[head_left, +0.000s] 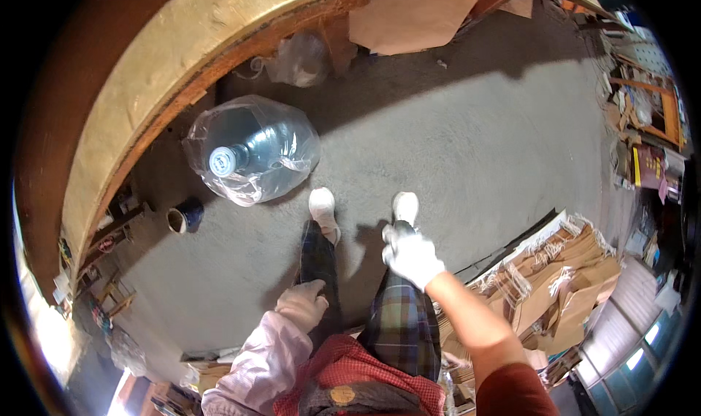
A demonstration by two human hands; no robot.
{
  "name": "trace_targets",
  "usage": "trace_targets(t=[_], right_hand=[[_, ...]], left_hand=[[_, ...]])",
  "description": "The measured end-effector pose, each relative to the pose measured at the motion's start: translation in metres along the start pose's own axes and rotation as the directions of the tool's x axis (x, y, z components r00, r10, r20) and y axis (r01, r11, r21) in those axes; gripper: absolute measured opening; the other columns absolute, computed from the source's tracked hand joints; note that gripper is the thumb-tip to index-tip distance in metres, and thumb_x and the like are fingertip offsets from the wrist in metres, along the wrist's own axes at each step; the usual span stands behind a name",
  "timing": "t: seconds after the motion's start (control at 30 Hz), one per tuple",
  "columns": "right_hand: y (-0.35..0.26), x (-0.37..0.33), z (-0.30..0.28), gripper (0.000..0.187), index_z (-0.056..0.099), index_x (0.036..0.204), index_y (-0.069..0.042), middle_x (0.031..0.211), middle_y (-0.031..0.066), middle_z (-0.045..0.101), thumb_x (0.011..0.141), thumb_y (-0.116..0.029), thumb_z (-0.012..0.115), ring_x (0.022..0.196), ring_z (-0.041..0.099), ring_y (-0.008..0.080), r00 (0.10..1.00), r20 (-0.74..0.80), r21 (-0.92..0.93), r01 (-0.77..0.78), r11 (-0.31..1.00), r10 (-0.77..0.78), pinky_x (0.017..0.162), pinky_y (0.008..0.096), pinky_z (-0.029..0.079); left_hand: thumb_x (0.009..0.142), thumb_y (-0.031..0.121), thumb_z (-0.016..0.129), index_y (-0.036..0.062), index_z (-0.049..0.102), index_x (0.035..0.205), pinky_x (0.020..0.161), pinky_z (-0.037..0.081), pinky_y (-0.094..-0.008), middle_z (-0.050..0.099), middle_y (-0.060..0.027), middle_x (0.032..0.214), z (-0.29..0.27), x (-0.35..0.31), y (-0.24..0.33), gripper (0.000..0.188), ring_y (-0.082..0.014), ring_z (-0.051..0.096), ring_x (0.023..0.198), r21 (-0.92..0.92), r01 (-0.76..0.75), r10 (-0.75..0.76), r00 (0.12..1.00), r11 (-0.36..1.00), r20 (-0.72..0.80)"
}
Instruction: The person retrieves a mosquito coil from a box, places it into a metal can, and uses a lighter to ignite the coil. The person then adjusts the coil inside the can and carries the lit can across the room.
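Note:
My left hand (pixel 303 305), in a pale glove below a light pink sleeve, hangs beside my dark trouser leg. Its fingers are loosely bent and partly apart, with nothing seen in them. My right hand (pixel 415 257) wears a white glove and is over my plaid-covered right thigh. Its fingers curl loosely with gaps between them, and I see no object there; the palm is hidden. On the floor ahead to the left lies a large clear water jug (pixel 266 149) with a pale blue cap (pixel 223 161), inside a transparent plastic bag (pixel 303 135).
A curved-looking wooden table edge (pixel 146 80) spans the far left. A dark blue cup-like container (pixel 185 216) lies on the grey floor (pixel 475 138). Stacked brown paper pieces with white cords (pixel 555 270) sit at my right. Cardboard (pixel 409 14) is at the far side.

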State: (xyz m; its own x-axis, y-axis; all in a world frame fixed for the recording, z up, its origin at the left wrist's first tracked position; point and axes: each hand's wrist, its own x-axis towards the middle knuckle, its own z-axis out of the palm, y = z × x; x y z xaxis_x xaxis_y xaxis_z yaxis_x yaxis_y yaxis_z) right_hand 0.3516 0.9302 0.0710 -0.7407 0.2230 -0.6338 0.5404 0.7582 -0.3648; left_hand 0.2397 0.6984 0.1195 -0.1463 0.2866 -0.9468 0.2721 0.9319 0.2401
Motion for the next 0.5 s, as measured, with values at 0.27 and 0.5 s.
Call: trace_targets(t=[0.27, 0.5], right_hand=[[0.065, 0.226, -0.011, 0.034, 0.058, 0.111, -0.006, 0.109, 0.0188, 0.063, 0.085, -0.026, 0.049, 0.101, 0.061, 0.0357, 0.991, 0.017, -0.125, 0.131, 0.984, -0.129, 0.090, 0.0437, 0.048], [0.123, 0.396, 0.008, 0.059, 0.039, 0.139, -0.010, 0.143, 0.0170, 0.041, 0.085, -0.029, 0.050, 0.128, 0.044, 0.0320, 0.990, -0.143, -0.251, -0.048, 0.967, 0.012, 0.105, 0.0393, 0.038]], left_hand=[[0.080, 0.020, 0.057, 0.0065, 0.059, 0.108, 0.085, 0.046, -0.0447, 0.065, -0.0166, 0.097, 0.017, 0.091, 0.060, 0.031, -0.0368, 0.060, 0.098, -0.139, -0.250, 0.225, 0.959, 0.958, -0.172], [0.075, 0.016, 0.058, 0.0079, 0.060, 0.094, 0.070, 0.052, -0.0434, 0.065, -0.0126, 0.089, 0.024, 0.216, 0.048, 0.021, -0.0327, 0.065, 0.084, 0.045, -0.384, 0.383, 0.891, 0.922, -0.245]])
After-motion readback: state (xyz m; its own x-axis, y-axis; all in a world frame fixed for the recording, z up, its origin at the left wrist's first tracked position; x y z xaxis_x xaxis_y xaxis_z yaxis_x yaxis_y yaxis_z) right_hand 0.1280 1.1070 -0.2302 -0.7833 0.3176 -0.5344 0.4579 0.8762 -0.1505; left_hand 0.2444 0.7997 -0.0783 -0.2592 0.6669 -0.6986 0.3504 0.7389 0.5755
